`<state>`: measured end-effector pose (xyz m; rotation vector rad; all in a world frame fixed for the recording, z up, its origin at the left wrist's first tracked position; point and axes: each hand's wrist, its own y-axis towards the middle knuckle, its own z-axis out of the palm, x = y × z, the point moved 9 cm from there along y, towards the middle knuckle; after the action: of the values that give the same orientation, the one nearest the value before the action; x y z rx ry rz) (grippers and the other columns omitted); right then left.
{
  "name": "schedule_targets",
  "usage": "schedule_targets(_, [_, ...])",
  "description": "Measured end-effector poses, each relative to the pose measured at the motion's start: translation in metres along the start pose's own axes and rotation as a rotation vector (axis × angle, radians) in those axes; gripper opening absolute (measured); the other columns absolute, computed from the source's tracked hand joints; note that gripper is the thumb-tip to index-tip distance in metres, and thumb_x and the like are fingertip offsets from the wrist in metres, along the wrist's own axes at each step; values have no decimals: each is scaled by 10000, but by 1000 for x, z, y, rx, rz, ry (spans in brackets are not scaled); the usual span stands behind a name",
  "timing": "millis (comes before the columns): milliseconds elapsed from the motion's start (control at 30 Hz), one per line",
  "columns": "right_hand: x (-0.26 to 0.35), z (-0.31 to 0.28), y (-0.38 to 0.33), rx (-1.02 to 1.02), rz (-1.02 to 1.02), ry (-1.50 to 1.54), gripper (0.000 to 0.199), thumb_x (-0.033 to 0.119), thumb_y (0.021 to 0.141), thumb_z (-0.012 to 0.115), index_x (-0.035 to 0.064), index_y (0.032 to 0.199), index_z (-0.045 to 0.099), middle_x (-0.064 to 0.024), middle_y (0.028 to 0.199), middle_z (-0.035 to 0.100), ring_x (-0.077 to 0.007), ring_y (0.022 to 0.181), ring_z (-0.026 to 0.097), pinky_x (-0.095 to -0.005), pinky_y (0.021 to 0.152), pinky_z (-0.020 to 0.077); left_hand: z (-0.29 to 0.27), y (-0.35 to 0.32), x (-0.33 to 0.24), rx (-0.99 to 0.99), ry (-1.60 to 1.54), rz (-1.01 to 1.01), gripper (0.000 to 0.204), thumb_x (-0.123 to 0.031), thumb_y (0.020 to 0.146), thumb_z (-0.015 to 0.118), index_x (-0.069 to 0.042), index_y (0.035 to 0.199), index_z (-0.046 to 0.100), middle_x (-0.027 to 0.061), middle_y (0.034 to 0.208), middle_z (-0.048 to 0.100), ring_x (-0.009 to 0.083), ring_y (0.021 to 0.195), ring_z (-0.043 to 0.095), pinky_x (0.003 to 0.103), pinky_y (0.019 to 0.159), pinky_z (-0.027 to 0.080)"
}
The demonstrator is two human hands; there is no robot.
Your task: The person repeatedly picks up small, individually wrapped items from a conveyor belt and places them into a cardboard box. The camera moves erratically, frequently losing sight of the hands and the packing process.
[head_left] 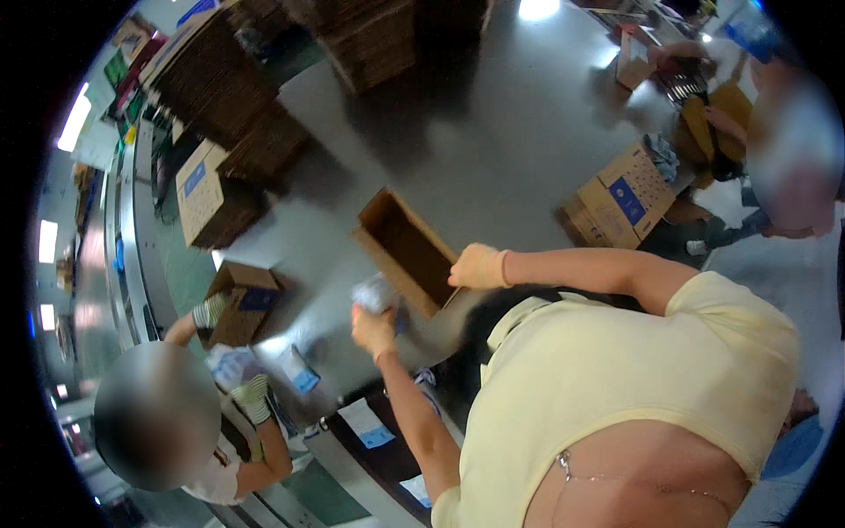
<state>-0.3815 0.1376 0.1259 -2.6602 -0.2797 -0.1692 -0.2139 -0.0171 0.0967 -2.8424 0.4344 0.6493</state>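
On the grey table in front of me, a cardboard box (396,275) stands tilted at an angle with its top uncovered; its inside looks dark and bare. My right hand (480,266), in a pale glove, is closed on the near right rim of this box. To the left of the box, my left hand (374,331) is closed around a clear plastic-wrapped packet (374,295). The packet is blurred, so its contents cannot be made out.
Left, a co-worker's striped-gloved hands hold a cardboard box (242,308) and a plastic-wrapped bundle (233,365), near a blue-and-white packet (299,371). Cardboard stacks (211,88) rise at the far left. A closed box (620,201) sits right, near another person handling things.
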Motion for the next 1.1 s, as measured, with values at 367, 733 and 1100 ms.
schedule_targets(367, [6,-6,9,-98,-13,189,128,167,788,603,108,883,665,-63,792,670,-263,757,666,-407,570,509,5,-25,-104,310,-1317,205,487,-117,624,822,-16,1053,613,71,1097,582,201,952,565,331,818,508])
schedule_targets(733, [19,9,17,-90,-99,-8,163,197,778,586,112,898,657,-68,799,679,-293,756,673,-422,594,522,41,-29,-79,-189,-193,452,586,-348,461,864,-154,975,659,11,984,620,232,1008,496,352,820,413])
schedule_targets(1100, [28,7,3,-160,-135,38,118,187,771,573,97,799,644,-86,742,673,-300,682,670,-422,536,514,17,-13,-108,523,-219,549,769,-478,748,678,-45,1332,429,153,1200,603,363,1100,560,406,882,463])
